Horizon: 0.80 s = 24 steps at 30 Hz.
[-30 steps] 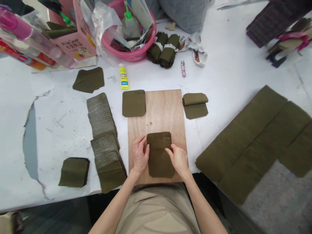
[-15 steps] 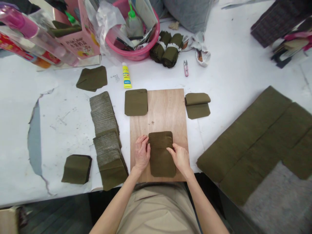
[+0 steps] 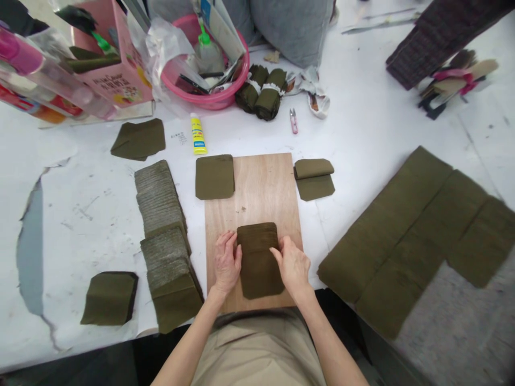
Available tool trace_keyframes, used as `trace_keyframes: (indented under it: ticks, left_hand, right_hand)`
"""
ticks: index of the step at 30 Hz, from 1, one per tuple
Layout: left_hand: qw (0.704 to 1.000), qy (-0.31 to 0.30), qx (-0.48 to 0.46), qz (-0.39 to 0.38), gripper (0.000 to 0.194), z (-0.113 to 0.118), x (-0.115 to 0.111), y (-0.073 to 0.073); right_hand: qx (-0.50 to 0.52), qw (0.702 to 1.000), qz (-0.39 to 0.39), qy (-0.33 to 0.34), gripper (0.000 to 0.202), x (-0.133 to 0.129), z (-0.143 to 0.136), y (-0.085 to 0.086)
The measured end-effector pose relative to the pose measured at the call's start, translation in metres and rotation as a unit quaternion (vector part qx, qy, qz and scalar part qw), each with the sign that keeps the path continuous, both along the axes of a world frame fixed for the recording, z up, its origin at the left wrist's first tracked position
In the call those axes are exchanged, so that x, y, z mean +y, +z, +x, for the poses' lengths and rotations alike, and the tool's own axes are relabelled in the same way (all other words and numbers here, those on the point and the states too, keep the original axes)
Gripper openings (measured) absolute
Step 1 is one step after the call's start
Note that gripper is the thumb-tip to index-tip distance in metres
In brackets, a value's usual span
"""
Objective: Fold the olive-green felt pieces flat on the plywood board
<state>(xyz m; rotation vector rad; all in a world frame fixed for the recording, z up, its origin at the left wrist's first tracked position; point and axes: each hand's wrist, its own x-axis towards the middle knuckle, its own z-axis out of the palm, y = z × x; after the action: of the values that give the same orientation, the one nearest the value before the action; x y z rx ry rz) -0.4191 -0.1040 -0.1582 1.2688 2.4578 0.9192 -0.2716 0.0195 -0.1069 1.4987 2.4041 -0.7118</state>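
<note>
A stack of olive cloth pieces (image 3: 261,268) lies near the front of a wooden board (image 3: 267,187), its layers fanned at the far edge. My left hand (image 3: 228,261) rests against the stack's left side, fingers close together at the edge. At the right side my right hand (image 3: 293,262) pinches the stack's edge, thumb on top and fingers beside it. A squarish olive piece (image 3: 214,177) overlaps the board's far left corner. Just right of the board sits a folded olive piece (image 3: 314,179).
Fanned cloth stacks (image 3: 163,203) and another stack (image 3: 109,298) lie on the left. Large olive panels (image 3: 406,241) cover the right. Behind are a yellow tube (image 3: 198,135), small snips (image 3: 293,121), a pink basket (image 3: 205,99) and rolled cloth bundles (image 3: 270,96). A dark sleeve (image 3: 434,43) shows at upper right.
The view has shifted, so most table items appear further left and slightly lower. Both hands remain at the stack's sides. At the far right, the dark sleeve reaches further into view.
</note>
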Motion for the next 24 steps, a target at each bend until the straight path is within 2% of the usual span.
trace_keyframes:
  ticks: [4, 9, 14, 24]
  left_hand:
    - [0.999, 0.013, -0.036, -0.005, 0.025, -0.006, 0.005, 0.011]
    - [0.998, -0.014, -0.046, -0.037, 0.017, -0.020, 0.016, 0.020]
    - [0.997, -0.028, -0.039, -0.058, 0.016, -0.028, 0.023, 0.019]
    - [0.994, -0.054, -0.024, -0.095, 0.009, -0.034, 0.029, 0.022]
  right_hand:
    - [0.095, 0.995, 0.008, 0.009, 0.008, 0.013, 0.002, -0.004]
    - [0.165, 0.986, 0.001, 0.037, 0.012, 0.027, -0.009, -0.012]
    - [0.162, 0.986, 0.005, 0.046, 0.014, 0.035, -0.020, -0.015]
    - [0.159, 0.986, -0.010, 0.058, 0.006, 0.042, -0.027, -0.020]
